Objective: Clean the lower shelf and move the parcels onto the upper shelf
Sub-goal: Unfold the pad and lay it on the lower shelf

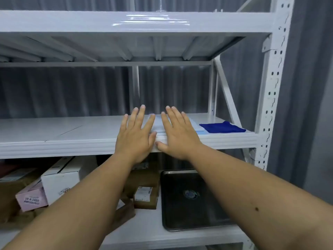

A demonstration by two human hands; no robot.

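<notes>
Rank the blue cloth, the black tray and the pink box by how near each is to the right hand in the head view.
1. Blue cloth: on the same shelf as the right hand, just to its right.
2. Black tray: one shelf down, below the hand.
3. Pink box: one shelf down, far over on the left.

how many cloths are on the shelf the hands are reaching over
1: a dark blue cloth lies folded at the right end of the middle shelf, right of the right hand. The hands may hide more.
</notes>
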